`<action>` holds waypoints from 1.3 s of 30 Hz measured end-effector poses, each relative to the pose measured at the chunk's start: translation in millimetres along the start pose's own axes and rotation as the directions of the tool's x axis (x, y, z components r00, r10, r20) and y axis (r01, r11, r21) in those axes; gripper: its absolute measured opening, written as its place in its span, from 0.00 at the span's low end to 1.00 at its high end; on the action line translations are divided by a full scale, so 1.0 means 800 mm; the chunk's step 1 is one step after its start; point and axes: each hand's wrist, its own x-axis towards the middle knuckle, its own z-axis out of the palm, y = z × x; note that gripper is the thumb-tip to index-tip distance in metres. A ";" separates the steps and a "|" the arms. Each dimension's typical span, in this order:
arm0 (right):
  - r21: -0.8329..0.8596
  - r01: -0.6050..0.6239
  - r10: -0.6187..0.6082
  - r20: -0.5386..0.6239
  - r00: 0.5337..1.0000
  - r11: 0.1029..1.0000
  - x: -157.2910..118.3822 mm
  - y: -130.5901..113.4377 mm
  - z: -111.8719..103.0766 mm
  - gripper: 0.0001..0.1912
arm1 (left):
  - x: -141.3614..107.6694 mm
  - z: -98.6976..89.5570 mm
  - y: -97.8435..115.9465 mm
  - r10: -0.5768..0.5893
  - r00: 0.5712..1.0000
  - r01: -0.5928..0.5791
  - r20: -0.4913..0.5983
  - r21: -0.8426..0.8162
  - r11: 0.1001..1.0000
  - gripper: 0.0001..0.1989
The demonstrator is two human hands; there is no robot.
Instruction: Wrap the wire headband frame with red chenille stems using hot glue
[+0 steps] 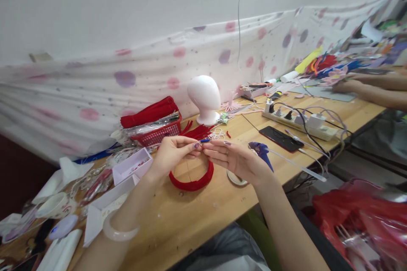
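My left hand is closed in a pinch, thumb against index finger, above the table. The fingertips of my right hand meet it from the other side, its fingers long and pressed together, its thumb hidden. Between the fingertips a speck of red shows, too small to make out. Just beyond them is a small blue piece; I cannot tell whether it is held. Below my hands a red fabric-covered headband rests on the wooden table, its upper part hidden. A fine thread or wire runs down inside its loop.
A red basket of red stems and a white foam head stand behind. White boxes lie left. A roll of tape, glue gun, phone and power strip lie right. Another person's hands work far right.
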 end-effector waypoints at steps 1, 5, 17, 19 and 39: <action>-0.014 0.011 -0.012 -0.027 1.000 1.000 -0.003 0.000 -0.001 0.17 | 0.002 -0.005 -0.001 -0.002 1.000 0.001 -0.021 -0.030 1.000 0.12; -0.157 0.105 -0.126 -0.129 0.984 0.982 -0.020 -0.003 -0.001 0.13 | 0.006 -0.026 -0.007 -0.028 0.997 0.016 -0.074 -0.147 0.989 0.09; -0.824 0.018 0.279 0.212 0.936 0.566 -0.016 0.008 0.044 0.23 | -0.017 -0.002 -0.008 -0.100 0.984 0.164 0.144 -0.557 0.814 0.08; -0.864 0.009 0.234 0.147 0.961 0.504 -0.011 0.020 0.038 0.28 | -0.024 0.002 -0.008 -0.110 0.984 0.172 0.140 -0.581 0.796 0.09; -0.422 0.173 -0.224 -0.074 0.972 0.890 -0.004 0.040 0.071 0.51 | -0.043 0.004 0.002 -0.172 0.980 0.192 0.096 -0.660 0.726 0.08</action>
